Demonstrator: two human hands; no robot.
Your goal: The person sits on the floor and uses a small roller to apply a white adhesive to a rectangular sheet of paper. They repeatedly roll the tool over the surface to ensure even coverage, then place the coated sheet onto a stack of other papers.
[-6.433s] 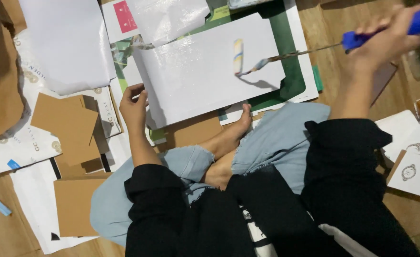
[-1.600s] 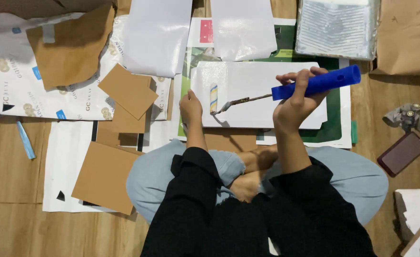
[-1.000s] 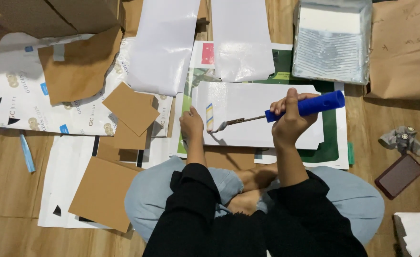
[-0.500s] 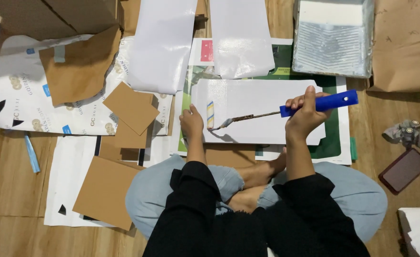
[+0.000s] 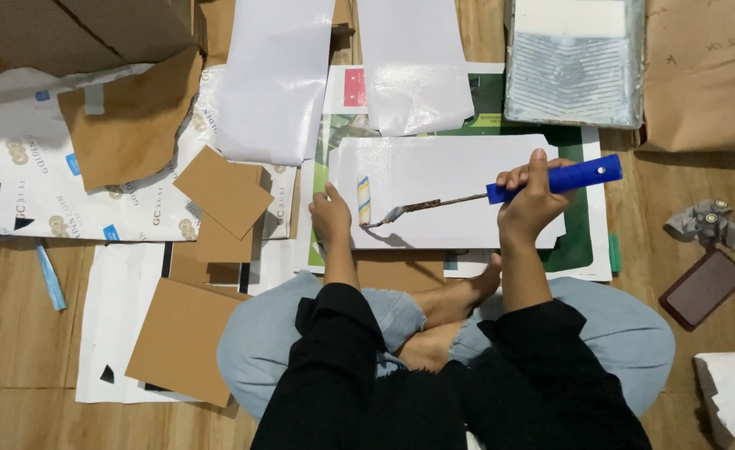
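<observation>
Right hand [image 5: 527,204] fisted round blue roller handle [image 5: 555,179] — roller head [image 5: 364,200] on white sheet [image 5: 446,190]. Left hand [image 5: 331,217] flat, pinning sheet's edge. Grey paint tray [image 5: 574,62] above — brown cardboard squares [image 5: 221,193] left.

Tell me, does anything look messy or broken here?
Nothing looks spilled. The brown cardboard sheet at upper left has ragged, torn edges, and a crumpled grey rag lies on the floor at right. The right hand holds the small paint roller on the white board.

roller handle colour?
Bright blue. The paint roller handle is gripped in the right hand, clearest in the head view.
</observation>
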